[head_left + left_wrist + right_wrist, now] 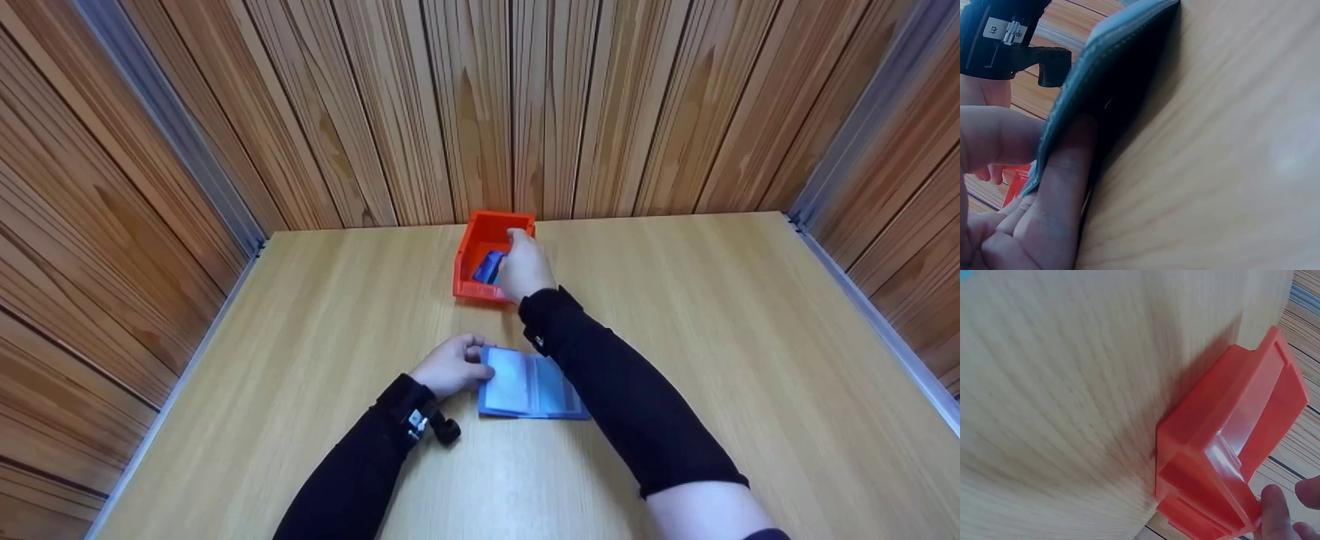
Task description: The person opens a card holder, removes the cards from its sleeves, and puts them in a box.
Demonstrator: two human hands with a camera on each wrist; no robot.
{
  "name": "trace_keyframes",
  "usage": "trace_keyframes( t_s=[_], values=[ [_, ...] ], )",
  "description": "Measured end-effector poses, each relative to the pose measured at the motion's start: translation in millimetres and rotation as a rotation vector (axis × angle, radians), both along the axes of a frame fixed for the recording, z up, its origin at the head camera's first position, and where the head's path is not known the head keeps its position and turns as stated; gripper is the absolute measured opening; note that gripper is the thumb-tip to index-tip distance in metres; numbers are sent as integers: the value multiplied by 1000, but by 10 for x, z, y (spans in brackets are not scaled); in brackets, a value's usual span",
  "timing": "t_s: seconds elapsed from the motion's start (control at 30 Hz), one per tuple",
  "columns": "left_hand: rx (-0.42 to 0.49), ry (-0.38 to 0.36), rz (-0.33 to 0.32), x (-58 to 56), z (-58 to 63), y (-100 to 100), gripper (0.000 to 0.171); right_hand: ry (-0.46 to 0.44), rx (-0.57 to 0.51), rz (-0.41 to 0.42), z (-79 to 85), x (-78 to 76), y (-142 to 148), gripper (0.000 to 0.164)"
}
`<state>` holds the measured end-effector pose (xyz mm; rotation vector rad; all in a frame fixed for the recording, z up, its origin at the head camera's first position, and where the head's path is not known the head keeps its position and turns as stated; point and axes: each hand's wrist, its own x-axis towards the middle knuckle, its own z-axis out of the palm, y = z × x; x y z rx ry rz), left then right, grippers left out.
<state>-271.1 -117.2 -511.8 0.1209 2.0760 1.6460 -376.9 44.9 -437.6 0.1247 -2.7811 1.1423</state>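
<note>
A blue card holder [508, 384] lies spread open on the table, its clear sleeves facing up. With thumb and fingers my left hand [448, 367] pinches its left edge. In the left wrist view, the stitched cover [1081, 73] is lifted off the wood, with a finger beneath it and the thumb on the other side. My right hand [526, 268] is over the right side of a red bin [480, 291], beside dark blue and purple cards [488, 266] in it. In the right wrist view its fingertips [1274, 500] are at the bin's rim, thumb apart, with nothing between them.
The bin stands at the back of the light wood table [337, 315], close to the wood-plank wall [465, 112]. Plank walls with metal edging [169, 397] flank both sides. My right forearm [637, 405] crosses over the card holder's right part.
</note>
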Motion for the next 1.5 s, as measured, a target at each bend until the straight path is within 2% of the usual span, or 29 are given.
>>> trace_keyframes(
  t_s=[0.27, 0.37, 0.47, 0.63, 0.77, 0.9, 0.97, 1.1, 1.3, 1.5],
  values=[
    [62, 1, -24, 0, -7, 32, 46, -36, -84, 40, 43, 76, 69, 56],
    [45, 10, -16, -1, -12, 46, 45, -48, -120, 59, 95, 130, 147, 58],
    [34, 11, -14, -4, -13, 52, 45, -18, -153, 95, 161, 215, 268, 59],
    [10, -8, -16, 5, -1, 36, 45, 43, -185, 167, 249, 496, 511, 64],
    [-4, -19, -6, 15, 13, 18, 43, -36, -223, 228, 243, 829, 703, 72],
    [33, -6, -14, 19, 15, 22, 41, -186, -288, 269, 135, 1147, 900, 78],
    [45, 1, -18, 21, 11, 20, 41, -263, -313, 259, 45, 1275, 970, 80],
    [45, -5, -13, 20, 15, 6, 40, -346, -357, 228, -162, 1428, 1057, 76],
    [33, -20, 1, 9, 21, -2, 40, -379, -360, 185, -385, 1444, 1149, 68],
    [2, -25, -9, 6, 27, 6, 40, -448, -301, 126, -474, 1431, 1197, 59]
  ],
)
